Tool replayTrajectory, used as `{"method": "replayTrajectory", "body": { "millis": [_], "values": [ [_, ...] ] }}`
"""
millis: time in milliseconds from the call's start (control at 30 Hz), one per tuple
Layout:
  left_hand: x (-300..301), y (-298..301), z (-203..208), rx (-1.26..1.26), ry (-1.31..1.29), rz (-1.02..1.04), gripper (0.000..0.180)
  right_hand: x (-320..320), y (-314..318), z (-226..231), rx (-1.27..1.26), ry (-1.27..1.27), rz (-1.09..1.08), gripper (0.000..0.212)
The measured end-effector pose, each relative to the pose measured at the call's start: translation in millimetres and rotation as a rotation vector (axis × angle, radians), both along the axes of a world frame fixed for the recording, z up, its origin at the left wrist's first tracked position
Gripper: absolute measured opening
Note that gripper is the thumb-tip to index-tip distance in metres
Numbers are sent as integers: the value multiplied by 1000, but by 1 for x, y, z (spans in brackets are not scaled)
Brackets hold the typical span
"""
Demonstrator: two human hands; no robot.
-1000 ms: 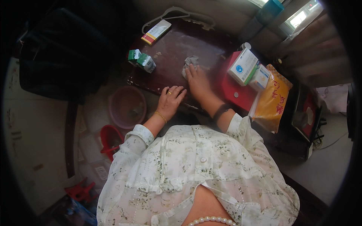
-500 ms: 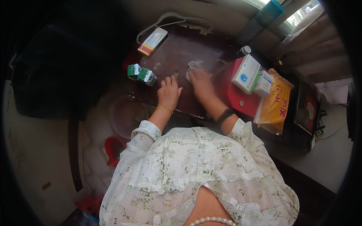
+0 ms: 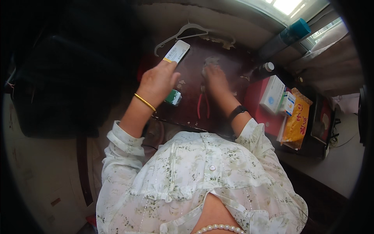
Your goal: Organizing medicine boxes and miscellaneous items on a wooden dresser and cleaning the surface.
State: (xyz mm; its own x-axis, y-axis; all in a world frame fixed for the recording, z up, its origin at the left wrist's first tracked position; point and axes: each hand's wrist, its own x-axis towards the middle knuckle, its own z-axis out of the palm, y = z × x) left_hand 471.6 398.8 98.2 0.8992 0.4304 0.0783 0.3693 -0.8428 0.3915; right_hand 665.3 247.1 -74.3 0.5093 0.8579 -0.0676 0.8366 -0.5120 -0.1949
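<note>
My left hand (image 3: 157, 80) reaches over the lower end of a white and yellow flat box (image 3: 178, 50), thumb apart and fingers stretched toward it; whether they touch it is unclear. Beside the wrist, a green and white small box (image 3: 173, 97) is partly covered by this hand. With its fingers closed, my right hand (image 3: 217, 78) presses a greyish crumpled cloth (image 3: 211, 61) on the dark red tabletop (image 3: 194, 48). Between my hands lie pliers with red handles (image 3: 207, 107), handles pointing toward me.
A white hanger (image 3: 191, 26) lies along the table's far edge. On the right are a red case (image 3: 253, 101), a white box (image 3: 272, 93), a smaller box (image 3: 288, 103), a yellow packet (image 3: 298, 124), a white-capped dark bottle (image 3: 268, 67) and a tall teal-capped container (image 3: 298, 31).
My left hand has lifted off the pliers and moved left and away from me to the flat box, uncovering the red handles. My right hand stays on the cloth. The view has shifted slightly.
</note>
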Motion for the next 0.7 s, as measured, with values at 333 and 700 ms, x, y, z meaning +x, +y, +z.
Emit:
{"method": "replayTrajectory", "body": {
  "millis": [333, 700],
  "values": [
    [62, 114, -104, -144, 471, 0, 101, 5, 34, -16, 287, 171, 198, 38],
    [85, 130, -131, -120, 267, -120, 96, -2, 67, 7, 185, -4, 308, 40]
  ]
}}
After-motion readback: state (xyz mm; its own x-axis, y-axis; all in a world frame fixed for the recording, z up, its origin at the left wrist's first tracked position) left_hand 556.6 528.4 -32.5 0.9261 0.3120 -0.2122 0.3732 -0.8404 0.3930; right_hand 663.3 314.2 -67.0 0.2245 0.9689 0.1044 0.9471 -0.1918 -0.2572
